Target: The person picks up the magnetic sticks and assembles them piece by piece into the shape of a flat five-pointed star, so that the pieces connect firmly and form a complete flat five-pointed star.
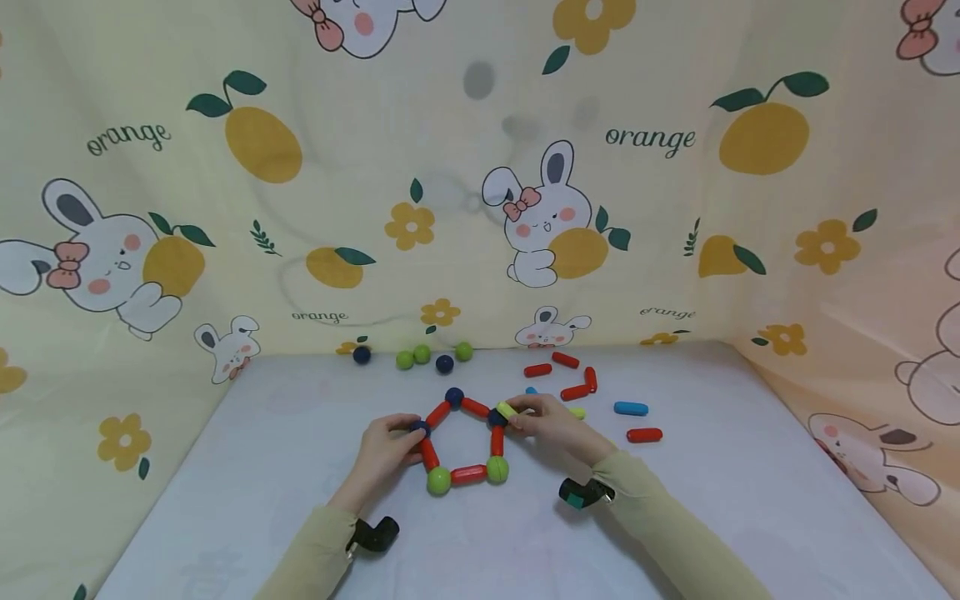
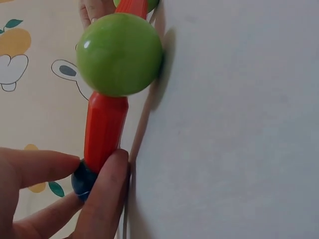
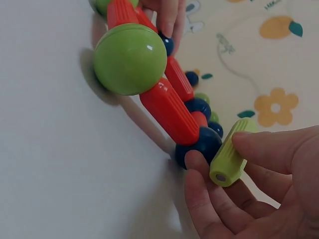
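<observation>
Across the white-topped table [image 1: 675,533], about midway between its left and right edges and short of the far edge, I have a five-sided ring of red plastic-looking rods and round balls [image 1: 469,475]. My judgement is that the step in hand is setting one more rod against this ring. The next move seems to call for keeping the ring steady and lining the rod's end up with a corner ball.

My right hand [image 1: 555,423] pinches a short, ridged yellow-green plastic-looking rod [image 3: 232,154] between thumb and fingers, the gap no wider than the rod. A fingertip also touches the glossy dark blue ball at the ring's right corner [image 3: 207,144]; the rod is right by that ball, but I cannot tell whether they meet. My left hand [image 1: 382,454] closes its fingertips around the dark blue ball at the left corner [image 2: 82,180], where a red rod joins it.

Loose red rods [image 1: 575,392] lie toward the table's far right corner, and loose light green balls [image 1: 422,354] sit along its far edge.
</observation>
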A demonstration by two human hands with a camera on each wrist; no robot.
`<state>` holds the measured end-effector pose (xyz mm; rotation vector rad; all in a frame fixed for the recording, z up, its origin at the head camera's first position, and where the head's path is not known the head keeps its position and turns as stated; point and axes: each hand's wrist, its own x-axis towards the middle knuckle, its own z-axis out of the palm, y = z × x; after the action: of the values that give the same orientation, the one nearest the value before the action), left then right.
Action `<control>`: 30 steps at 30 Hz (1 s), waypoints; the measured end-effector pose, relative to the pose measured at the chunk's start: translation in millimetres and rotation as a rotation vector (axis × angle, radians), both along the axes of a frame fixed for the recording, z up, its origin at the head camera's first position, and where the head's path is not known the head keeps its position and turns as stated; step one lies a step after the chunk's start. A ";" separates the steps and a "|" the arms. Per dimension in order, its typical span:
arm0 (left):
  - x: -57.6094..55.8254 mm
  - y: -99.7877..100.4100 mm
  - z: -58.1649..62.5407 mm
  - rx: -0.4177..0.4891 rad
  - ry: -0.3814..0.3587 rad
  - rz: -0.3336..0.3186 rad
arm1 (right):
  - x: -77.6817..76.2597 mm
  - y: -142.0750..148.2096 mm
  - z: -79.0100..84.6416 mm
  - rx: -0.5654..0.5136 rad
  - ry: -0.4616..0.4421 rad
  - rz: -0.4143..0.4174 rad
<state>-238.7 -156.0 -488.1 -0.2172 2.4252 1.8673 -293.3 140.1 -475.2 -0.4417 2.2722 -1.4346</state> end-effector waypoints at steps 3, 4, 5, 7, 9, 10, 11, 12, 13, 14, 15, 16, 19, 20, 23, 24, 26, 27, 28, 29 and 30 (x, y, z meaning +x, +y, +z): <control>-4.7 0.6 0.3 0.028 -0.007 0.000 | -3.4 1.5 2.8 0.032 0.025 -0.037; -5.8 0.5 0.4 0.041 -0.010 0.002 | -4.0 2.1 4.0 0.040 0.031 -0.051; -6.9 0.4 0.7 0.050 -0.014 0.004 | -4.4 2.8 5.2 0.045 0.037 -0.067; -8.8 -0.1 0.6 0.062 -0.021 0.005 | -5.4 4.6 5.7 0.069 0.058 -0.091; -10.2 -0.9 0.3 0.070 -0.027 0.008 | -5.7 6.5 5.8 0.094 0.076 -0.103; -10.7 -1.3 0.1 0.070 -0.029 0.010 | -5.8 7.4 5.4 0.107 0.084 -0.107; -11.1 -1.6 0.1 0.068 -0.029 0.011 | -6.2 8.0 4.7 0.122 0.092 -0.108; -11.4 -2.0 0.0 0.069 -0.030 0.015 | -6.4 8.4 3.7 0.141 0.102 -0.106; -11.8 -2.4 0.0 0.068 -0.031 0.018 | -6.6 8.4 3.2 0.155 0.109 -0.105; -12.1 -2.8 0.0 0.067 -0.032 0.021 | -6.8 8.3 2.4 0.171 0.121 -0.102; -12.3 -3.1 0.1 0.066 -0.034 0.023 | -7.2 7.9 1.6 0.183 0.131 -0.096; -12.5 -3.6 0.2 0.064 -0.031 0.022 | -7.4 7.2 0.8 0.192 0.145 -0.089; -13.2 -4.6 0.3 0.061 -0.032 0.018 | -8.6 4.9 -1.1 0.214 0.183 -0.078; -13.4 -4.8 0.4 0.058 -0.033 0.016 | -9.0 4.5 -1.8 0.218 0.193 -0.074; -13.9 -5.1 0.5 0.053 -0.039 0.013 | -9.9 3.4 -3.6 0.231 0.210 -0.070; -14.1 -5.2 0.6 0.051 -0.039 0.011 | -10.2 3.2 -4.1 0.234 0.210 -0.071; -14.1 -5.2 0.9 0.051 -0.041 0.015 | -10.4 2.6 -4.5 0.240 0.209 -0.069; -14.0 -5.2 1.0 0.052 -0.040 0.016 | -10.4 2.0 -4.4 0.242 0.208 -0.073; -13.9 -5.1 1.1 0.051 -0.038 0.018 | -10.2 1.5 -4.2 0.244 0.207 -0.074; -13.8 -5.0 1.3 0.051 -0.036 0.018 | -10.2 1.0 -4.1 0.245 0.208 -0.075; -13.6 -5.0 1.3 0.052 -0.034 0.017 | -9.8 0.7 -3.5 0.246 0.207 -0.078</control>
<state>-252.3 -161.0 -486.8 -0.2650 2.3571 1.9145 -303.1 140.8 -478.6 -0.4463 2.6172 -1.1688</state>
